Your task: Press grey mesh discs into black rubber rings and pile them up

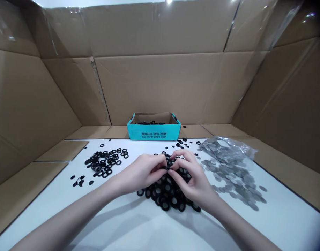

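Note:
My left hand [146,171] and my right hand [190,173] meet above a heap of black rings with grey centres [166,197]. Thumb and fingers of each hand pinch a small black ring [168,167] from opposite sides. The fingertips cover most of it, so its centre is hidden. To the left of my hands lies a loose pile of open black rings [105,161]. Thin grey discs [234,176] spread over the table on the right, spilling from a clear plastic bag [229,148].
A turquoise box [154,133] with black pieces inside stands at the back of the white table [115,216]. Small black discs [179,143] are scattered in front of it and at the far left. Cardboard walls [160,87] enclose the back and both sides.

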{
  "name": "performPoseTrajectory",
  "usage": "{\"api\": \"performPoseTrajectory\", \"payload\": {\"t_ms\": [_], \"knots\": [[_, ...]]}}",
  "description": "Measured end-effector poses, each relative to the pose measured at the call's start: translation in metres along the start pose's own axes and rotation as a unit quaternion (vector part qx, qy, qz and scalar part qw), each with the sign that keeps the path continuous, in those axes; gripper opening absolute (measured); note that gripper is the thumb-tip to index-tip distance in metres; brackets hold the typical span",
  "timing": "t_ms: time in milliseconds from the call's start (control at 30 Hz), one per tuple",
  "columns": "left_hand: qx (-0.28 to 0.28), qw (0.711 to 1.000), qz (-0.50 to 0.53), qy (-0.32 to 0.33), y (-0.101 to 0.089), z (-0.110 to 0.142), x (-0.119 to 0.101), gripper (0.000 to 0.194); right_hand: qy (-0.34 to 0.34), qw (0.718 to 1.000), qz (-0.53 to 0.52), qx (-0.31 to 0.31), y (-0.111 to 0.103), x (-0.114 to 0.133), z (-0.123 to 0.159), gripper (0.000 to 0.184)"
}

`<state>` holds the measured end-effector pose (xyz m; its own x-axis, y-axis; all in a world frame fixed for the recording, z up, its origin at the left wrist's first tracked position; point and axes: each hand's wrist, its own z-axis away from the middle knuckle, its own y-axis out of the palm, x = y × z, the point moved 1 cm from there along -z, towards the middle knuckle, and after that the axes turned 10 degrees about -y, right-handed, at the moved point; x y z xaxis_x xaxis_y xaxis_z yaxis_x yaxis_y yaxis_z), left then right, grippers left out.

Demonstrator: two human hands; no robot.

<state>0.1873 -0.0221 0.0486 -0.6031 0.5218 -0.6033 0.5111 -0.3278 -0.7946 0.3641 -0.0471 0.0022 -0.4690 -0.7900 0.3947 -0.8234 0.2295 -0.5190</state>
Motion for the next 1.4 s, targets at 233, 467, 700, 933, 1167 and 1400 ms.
{"api": "performPoseTrajectory", "payload": {"t_ms": [233,467,700,933,1167,1400], "knots": [[-0.008,0.999,0.029,-0.015,-0.0027,0.0011,0.0039,0.008,-0.010,0.999,0.040,-0.005,0.0063,-0.0026,0.0037,0.015],[-0.056,0.997,0.051,0.010,0.0003,-0.0010,0.0028,0.010,0.000,1.000,0.027,-0.010,0.0016,-0.0041,0.0020,0.009],[-0.042,0.998,0.001,0.035,0.0022,0.0008,0.0035,0.009,-0.024,0.999,0.027,-0.009,0.0008,-0.0024,0.0019,0.015],[-0.025,0.997,0.068,0.007,-0.0026,0.0007,0.0026,0.008,-0.011,1.000,0.023,-0.009,0.0008,-0.0033,0.0028,0.011],[-0.007,0.952,0.295,-0.080,0.0046,-0.0012,-0.0011,0.012,-0.010,0.999,0.033,-0.031,-0.0011,-0.0026,0.0008,0.005],[-0.063,0.976,0.204,-0.046,0.0013,-0.0023,-0.0051,0.011,-0.013,0.997,0.058,-0.052,-0.0030,0.0004,0.0002,0.009]]}}
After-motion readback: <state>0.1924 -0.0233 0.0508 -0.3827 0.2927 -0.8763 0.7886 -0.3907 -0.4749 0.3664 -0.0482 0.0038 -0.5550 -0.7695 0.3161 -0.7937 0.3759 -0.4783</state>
